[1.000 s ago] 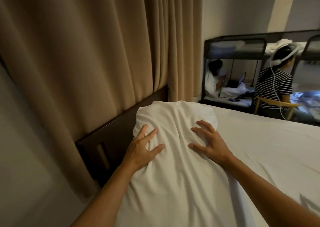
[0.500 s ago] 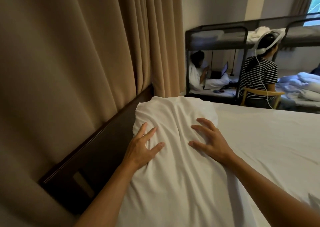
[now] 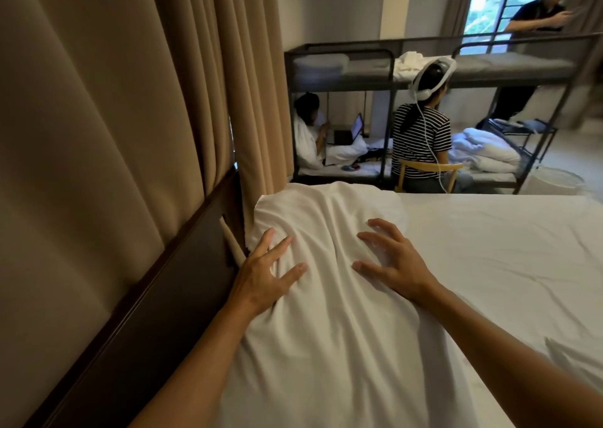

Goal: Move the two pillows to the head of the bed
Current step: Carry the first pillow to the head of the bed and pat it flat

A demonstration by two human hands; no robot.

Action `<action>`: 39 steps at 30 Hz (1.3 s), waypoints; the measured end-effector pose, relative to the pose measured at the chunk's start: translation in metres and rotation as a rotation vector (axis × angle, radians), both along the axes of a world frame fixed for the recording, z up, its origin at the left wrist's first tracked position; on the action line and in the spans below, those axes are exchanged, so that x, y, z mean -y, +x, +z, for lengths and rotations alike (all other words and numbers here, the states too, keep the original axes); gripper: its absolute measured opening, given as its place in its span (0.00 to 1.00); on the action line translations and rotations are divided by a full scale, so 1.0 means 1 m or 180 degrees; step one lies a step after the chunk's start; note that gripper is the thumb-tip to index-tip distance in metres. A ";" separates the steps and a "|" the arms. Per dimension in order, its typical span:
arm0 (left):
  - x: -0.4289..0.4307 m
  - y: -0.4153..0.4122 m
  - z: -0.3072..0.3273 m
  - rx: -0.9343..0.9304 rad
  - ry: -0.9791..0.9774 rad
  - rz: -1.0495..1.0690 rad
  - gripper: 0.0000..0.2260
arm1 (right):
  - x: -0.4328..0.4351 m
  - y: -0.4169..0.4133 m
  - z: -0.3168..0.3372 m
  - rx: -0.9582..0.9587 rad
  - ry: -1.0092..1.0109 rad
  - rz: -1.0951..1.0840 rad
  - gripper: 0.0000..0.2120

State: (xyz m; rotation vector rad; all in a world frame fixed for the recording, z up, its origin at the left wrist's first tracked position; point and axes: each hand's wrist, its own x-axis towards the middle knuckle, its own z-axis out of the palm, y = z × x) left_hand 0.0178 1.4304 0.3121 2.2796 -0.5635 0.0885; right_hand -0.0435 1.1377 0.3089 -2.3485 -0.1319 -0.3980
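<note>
Curtain (image 3: 107, 108): tan, pleated, fills the left side, hanging behind the headboard.
Bed (image 3: 505, 264): white sheet, creased, spreads across the right and near side.
Bunk bed (image 3: 388, 65): dark metal frame, far side of the room, with three people at or around it.
Headboard (image 3: 169, 290): dark wood, runs along the left edge of the bed, from near to far.
Pillow (image 3: 326, 297): white, rumpled, lies lengthwise at the head of the bed, its left edge against the headboard. Only one pillow can be made out.
Left hand (image 3: 264, 277): flat on the pillow's left part, fingers spread, grip released, pressing rather than holding.
Right hand (image 3: 394, 261): on the pillow's right part, fingers spread and curled, fingertips down, grip released.
</note>
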 end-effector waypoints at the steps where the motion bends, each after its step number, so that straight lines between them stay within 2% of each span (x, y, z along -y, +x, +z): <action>1: 0.000 0.009 0.002 0.0018 -0.0014 -0.0034 0.34 | -0.001 0.005 0.004 0.0025 -0.0015 -0.0035 0.32; 5: -0.001 0.036 0.012 0.0075 -0.0030 -0.0117 0.36 | -0.004 0.023 0.019 0.0155 -0.0069 -0.0156 0.30; 13: 0.005 0.065 0.032 0.0260 -0.0005 -0.0134 0.30 | 0.003 0.058 0.028 0.0261 0.0016 -0.0179 0.32; 23: 0.034 0.155 0.016 0.0274 0.0250 0.0029 0.31 | 0.032 0.161 -0.001 0.0322 0.0211 -0.0079 0.32; 29: 0.089 0.263 -0.019 0.0144 0.0232 0.0050 0.30 | 0.085 0.277 -0.047 0.0248 0.0308 -0.0025 0.31; 34: 0.138 0.362 -0.078 -0.0021 0.0327 0.0008 0.32 | 0.134 0.370 -0.109 0.0085 0.0294 -0.0073 0.30; 39: 0.173 0.433 -0.138 -0.0227 0.0396 0.0020 0.34 | 0.163 0.426 -0.167 -0.0137 0.0316 -0.0184 0.31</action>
